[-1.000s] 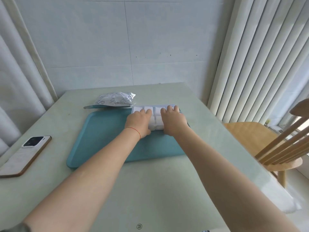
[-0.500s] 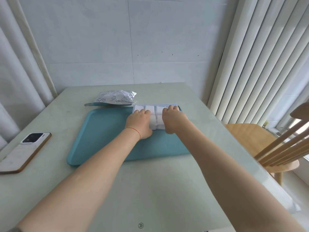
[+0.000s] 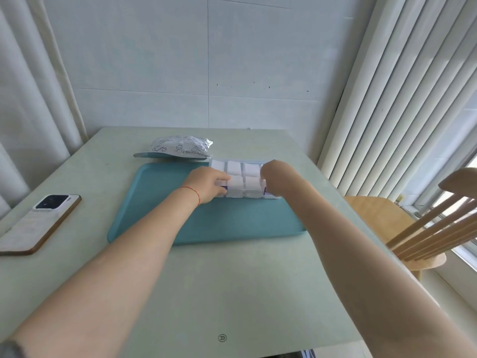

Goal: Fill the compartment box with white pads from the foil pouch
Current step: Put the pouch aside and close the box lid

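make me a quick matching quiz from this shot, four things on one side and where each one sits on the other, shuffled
Things:
1. phone
2. foil pouch
3. compartment box
4. wooden chair

Places:
A. between the two hands, on the tray's far right part
B. off the table, on the right by the blinds
C. on the table, left of the teal tray
D. at the tray's far edge, left of the box

Pairs: 1-C, 2-D, 3-A, 4-B
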The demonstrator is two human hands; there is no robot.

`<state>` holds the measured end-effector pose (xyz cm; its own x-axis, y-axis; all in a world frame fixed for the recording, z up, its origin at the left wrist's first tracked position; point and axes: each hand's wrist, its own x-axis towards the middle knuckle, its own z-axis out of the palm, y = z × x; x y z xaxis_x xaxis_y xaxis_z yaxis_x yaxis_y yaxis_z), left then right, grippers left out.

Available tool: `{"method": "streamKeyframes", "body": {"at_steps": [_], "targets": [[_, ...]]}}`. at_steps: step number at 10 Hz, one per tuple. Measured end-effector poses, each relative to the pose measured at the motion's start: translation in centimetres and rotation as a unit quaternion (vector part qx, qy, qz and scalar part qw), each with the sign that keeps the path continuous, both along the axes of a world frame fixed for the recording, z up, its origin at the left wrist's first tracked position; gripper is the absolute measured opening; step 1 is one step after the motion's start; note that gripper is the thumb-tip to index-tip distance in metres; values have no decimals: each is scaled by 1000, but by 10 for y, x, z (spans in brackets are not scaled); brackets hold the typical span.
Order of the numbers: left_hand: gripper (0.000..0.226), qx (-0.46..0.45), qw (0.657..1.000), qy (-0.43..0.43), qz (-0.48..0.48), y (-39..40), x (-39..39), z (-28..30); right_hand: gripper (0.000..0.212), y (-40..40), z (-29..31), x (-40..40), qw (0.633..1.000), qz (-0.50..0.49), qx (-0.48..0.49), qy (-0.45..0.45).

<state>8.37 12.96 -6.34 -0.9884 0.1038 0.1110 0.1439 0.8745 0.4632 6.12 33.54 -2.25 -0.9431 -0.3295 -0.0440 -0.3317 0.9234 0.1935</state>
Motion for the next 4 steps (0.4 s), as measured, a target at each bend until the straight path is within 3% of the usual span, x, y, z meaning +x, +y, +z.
{"method": "streamKeyframes", "body": {"at_steps": [1, 2, 4], "targets": [[46, -21, 999, -18, -22, 3, -3, 3, 35, 6, -9, -5, 999, 0, -26, 25], [35, -58, 998, -9, -30, 11, -6, 7, 28, 6, -13, -9, 997, -3, -47, 52], [43, -48, 999, 12, -22, 17, -9, 6, 24, 8, -19, -18, 994, 8, -83, 75]]}}
